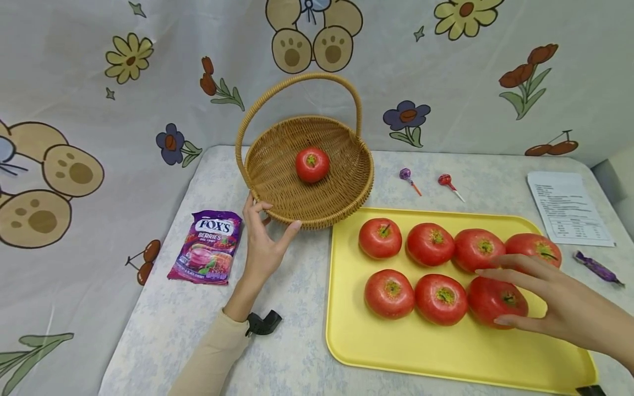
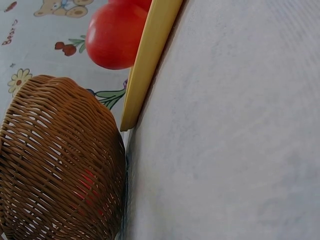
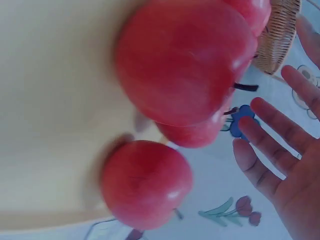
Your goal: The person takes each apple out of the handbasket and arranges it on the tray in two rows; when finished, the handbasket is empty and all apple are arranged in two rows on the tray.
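Basket (image 1: 307,190) under my left hand (image 1: 262,245) was woven wicker, rough and matt. Apples (image 1: 441,298) looked smooth, slightly glossy. Tray (image 1: 421,352) was smooth yellow plastic. Candy bag (image 1: 208,247) was shiny foil. Tablecloth (image 1: 163,324) looked matt.

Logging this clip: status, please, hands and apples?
Left hand open, touching basket rim. Right hand open, reaching over front-right apple on tray. One apple in basket. Nothing in the way.
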Tool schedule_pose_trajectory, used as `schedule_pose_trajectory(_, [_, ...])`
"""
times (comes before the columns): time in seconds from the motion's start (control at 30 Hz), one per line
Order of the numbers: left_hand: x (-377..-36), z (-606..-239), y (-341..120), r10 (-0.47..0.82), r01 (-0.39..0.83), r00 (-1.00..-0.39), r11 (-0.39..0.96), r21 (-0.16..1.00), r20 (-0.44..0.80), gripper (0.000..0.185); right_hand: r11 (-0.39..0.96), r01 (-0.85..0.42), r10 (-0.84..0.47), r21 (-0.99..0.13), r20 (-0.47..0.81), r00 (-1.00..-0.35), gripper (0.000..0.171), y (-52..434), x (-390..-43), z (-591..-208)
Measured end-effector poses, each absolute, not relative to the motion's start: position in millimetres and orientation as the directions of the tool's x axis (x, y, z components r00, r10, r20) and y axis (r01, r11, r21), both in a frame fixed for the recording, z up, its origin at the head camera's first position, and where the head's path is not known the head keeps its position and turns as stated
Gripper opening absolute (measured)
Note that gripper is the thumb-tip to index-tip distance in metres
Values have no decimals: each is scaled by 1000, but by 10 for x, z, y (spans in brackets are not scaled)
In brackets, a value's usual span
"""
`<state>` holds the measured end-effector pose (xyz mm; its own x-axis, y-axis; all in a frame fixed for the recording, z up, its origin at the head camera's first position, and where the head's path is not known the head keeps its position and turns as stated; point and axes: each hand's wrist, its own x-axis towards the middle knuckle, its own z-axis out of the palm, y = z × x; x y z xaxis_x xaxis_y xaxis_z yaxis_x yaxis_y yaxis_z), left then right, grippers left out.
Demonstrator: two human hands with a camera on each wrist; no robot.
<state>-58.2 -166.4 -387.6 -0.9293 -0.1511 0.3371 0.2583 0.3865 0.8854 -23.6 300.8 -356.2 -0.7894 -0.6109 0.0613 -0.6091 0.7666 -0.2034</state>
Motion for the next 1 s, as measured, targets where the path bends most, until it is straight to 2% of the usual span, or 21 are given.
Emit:
schedule_pose_trajectory(0.17, [-577, -3871, -1663, -152, 254, -931, 388, 886, 333, 58, 732, -643, -641, -227, 93, -762, 79, 2800, -398, -3391])
schedule_pose_trajectory(0.47, [-575, -3871, -1663, -159, 245, -931, 392, 887, 328, 58, 611, -734, -721, -295, 174, -670, 79, 2248, -758, -3091])
schedule_pose_trajectory(0.67, [-582, -3876, -1656, -149, 264, -928, 387, 883, 343, 57, 510, -793, -794, -334, 170, -583, 70, 1949, -1023, -2991])
schedule_pose_trajectory(1.0, [-580, -3867, -1655, -150, 266, -926, 395, 879, 347, 56, 413, -809, -844, -418, 159, -512, 57, 1411, -1586, -3004])
